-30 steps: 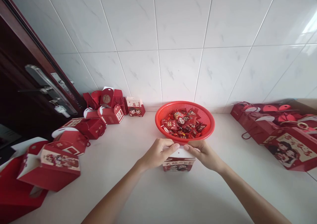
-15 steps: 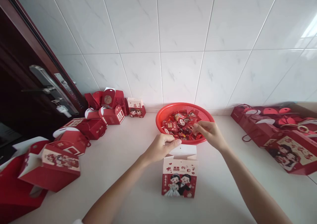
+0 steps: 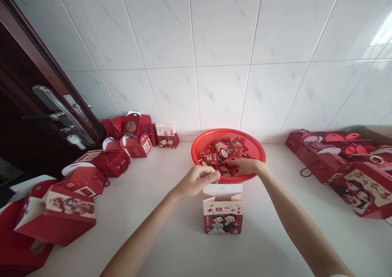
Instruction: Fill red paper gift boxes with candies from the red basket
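Observation:
A red plastic basket (image 3: 260, 162) stands by the wall, heaped with red-wrapped candies (image 3: 225, 151). My right hand (image 3: 245, 166) reaches over its near rim, fingertips down among the candies; whether they grip one is hidden. Just left of the rim my left hand (image 3: 197, 181) hovers with fingers curled together, and what they hold, if anything, is too small to name. Below it, an upright red and cream box (image 3: 223, 222) with a cartoon couple on its front has its top flaps open.
Several red gift boxes (image 3: 114, 162) line the left side near a dark door (image 3: 18, 85). More red boxes (image 3: 324, 162) with cord handles stand on the right. A small cream and red box (image 3: 167, 136) sits against the tiled wall.
My right hand has moved down and left into the candies. My left hand stays near the basket's rim, fingers still together. The view has shifted slightly.

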A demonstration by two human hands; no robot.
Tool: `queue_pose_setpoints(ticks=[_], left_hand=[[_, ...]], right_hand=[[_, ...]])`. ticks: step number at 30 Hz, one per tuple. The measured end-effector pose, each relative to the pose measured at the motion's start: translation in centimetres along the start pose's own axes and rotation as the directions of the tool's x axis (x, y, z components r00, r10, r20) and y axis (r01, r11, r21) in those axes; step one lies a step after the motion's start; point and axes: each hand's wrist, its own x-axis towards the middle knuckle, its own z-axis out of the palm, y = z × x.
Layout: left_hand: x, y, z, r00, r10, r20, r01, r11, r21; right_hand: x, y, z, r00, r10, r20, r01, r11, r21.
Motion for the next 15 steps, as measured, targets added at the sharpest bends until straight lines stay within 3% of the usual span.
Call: queue_pose_setpoints(ticks=[6,8,10,13,15], left_hand=[[2.6,-0.8,-2.1,1.0,0.024,-0.009,-0.024,1.0,-0.002],[4.2,-1.4,-2.4,0.999,0.01,0.041,-0.013,0.997,0.082],[6.1,-1.9,-2.4,0.986,-0.042,0.158,0.007,0.976,0.218],[8.6,-2.3,-2.0,0.91,-0.22,0.353,0.031,0.882,0.47],[9.9,-2.3,-1.6,0.858,-0.344,0.382,0.055,0.801,0.596]], right_hand=[[1.8,-1.1,1.2,1.0,0.014,-0.009,-0.014,1.0,-0.008],[2.0,-1.2,1.5,1.0,0.017,-0.009,-0.017,1.0,-0.006],[1.9,-1.2,1.4,1.0,0.021,-0.001,-0.021,1.0,-0.011],[1.4,-1.3,1.1,1.0,0.02,0.007,-0.02,1.0,-0.015],[1.1,-1.3,0.8,1.0,0.024,-0.008,-0.024,1.0,-0.003]])
